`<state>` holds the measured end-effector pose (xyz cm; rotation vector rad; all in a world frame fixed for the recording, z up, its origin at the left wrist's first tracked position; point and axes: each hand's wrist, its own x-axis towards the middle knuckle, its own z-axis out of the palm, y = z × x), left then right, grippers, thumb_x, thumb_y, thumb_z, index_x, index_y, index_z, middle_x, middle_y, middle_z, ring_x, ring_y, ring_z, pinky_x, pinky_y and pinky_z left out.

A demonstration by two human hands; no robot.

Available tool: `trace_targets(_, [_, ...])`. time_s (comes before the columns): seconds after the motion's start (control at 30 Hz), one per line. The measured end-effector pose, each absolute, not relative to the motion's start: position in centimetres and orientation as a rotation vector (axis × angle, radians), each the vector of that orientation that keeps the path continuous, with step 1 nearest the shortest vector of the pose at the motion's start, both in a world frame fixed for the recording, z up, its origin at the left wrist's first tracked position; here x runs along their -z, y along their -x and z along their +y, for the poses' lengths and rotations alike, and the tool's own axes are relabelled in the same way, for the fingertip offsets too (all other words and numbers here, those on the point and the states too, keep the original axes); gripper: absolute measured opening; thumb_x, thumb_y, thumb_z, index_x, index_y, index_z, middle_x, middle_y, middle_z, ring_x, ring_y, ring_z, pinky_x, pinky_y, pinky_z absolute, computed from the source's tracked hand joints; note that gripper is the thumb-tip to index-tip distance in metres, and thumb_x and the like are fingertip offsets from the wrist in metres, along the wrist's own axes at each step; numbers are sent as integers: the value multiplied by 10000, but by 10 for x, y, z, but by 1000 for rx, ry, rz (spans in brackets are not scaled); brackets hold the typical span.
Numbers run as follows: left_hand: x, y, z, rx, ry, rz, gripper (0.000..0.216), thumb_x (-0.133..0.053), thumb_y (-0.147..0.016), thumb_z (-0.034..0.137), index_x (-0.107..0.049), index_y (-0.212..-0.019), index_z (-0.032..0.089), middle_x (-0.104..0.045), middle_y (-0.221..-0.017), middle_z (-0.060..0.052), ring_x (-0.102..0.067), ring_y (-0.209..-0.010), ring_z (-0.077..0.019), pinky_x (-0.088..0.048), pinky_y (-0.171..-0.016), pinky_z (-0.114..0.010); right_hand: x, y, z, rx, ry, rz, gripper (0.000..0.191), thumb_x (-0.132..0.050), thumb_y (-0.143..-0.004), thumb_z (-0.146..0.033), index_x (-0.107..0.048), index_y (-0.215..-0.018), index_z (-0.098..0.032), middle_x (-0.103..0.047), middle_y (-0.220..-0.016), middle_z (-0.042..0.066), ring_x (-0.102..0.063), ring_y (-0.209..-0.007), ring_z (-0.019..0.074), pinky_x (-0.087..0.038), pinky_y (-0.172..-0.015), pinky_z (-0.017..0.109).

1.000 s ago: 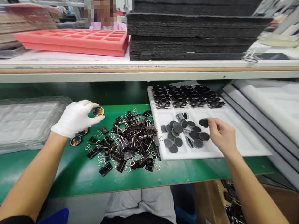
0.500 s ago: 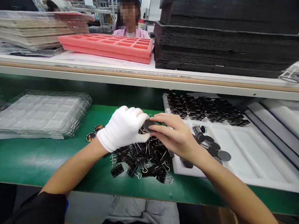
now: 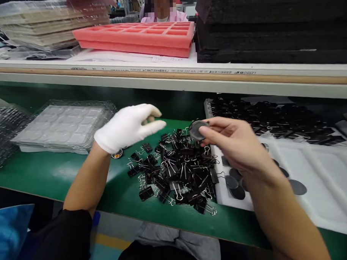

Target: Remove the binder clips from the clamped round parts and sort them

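Note:
My left hand [image 3: 130, 125], in a white glove, hovers left of the pile with thumb and fingers apart and nothing between them. Bare, my right hand [image 3: 237, 145] pinches a dark round disc [image 3: 195, 132] between thumb and fingers; whether more than one piece is in the grip I cannot tell. Below both hands lies a heap of black binder clips [image 3: 177, 171] with silver wire handles. A small round piece with an orange pattern [image 3: 116, 154] is partly hidden beneath my left wrist. Loose dark discs [image 3: 237, 192] lie on a white foam tray [image 3: 320, 178] under my right forearm.
Stacked clear plastic trays [image 3: 65, 126] sit at the left of the green table [image 3: 52, 176]. More binder clips [image 3: 275, 119] fill the back right. A shelf edge [image 3: 160, 79] crosses above, bearing red foam trays [image 3: 136, 40] and black foam sheets [image 3: 267, 32]. A person [image 3: 162, 9] is behind it.
My hands, together at the disc before, have separated. The left has let go and drawn away to the left; the right keeps the disc. The camera view has shifted, too.

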<state>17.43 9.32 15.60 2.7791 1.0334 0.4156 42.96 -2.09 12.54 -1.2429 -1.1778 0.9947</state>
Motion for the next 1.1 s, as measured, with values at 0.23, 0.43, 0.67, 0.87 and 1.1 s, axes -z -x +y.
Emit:
trace_targets(0.23, [-106, -172, 141, 754, -2541, 1289, 595, -657, -812, 720, -593, -508, 213, -590, -490, -45, -490, -420, -185, -381, -545, -358, -135, -457, -30, -948, 1206, -989, 248, -894, -790, -429, -808, -932, -244, -772, -926, 38, -722, -813, 187, -616, -682, 326])
trace_targets(0.43, [-107, -179, 144, 556, -2620, 1116, 453, -619, -869, 592, -600, -594, 232, -583, -532, 3, -456, -460, -149, -303, -500, -312, -134, -454, -24, -1075, 1156, -983, 268, -916, -771, -435, -803, -922, -244, -774, -911, 31, -740, -854, 194, -648, -808, 377])
trace_targets(0.67, [-143, -202, 73, -548, -2614, 947, 432, -552, -991, 516, -568, -696, 201, -553, -598, 38, -473, -555, -109, -355, -567, -267, -117, -426, -24, -1248, 1065, -1095, 337, -950, -741, -448, -854, -1001, -256, -801, -1183, 75, -739, -1122, 254, -597, -1048, 455])
trace_targets(0.87, [-140, -207, 55, -792, -2426, 807, 340, -401, -1053, 419, -644, -956, 202, -641, -715, 16, -550, -596, -118, -422, -607, -265, -115, -420, -26, -1209, 1002, -1091, 294, -929, -782, -440, -854, -1022, -287, -825, -1021, 48, -768, -991, 232, -633, -976, 439])
trace_targets(1.1, [-138, -214, 53, -595, -2419, 805, 459, -661, -853, 492, -406, -593, 213, -368, -507, 77, -277, -494, -79, -262, -490, -259, -121, -427, -30, -1188, 1041, -1169, 318, -944, -762, -453, -852, -1022, -296, -825, -993, 51, -778, -953, 251, -651, -956, 463])
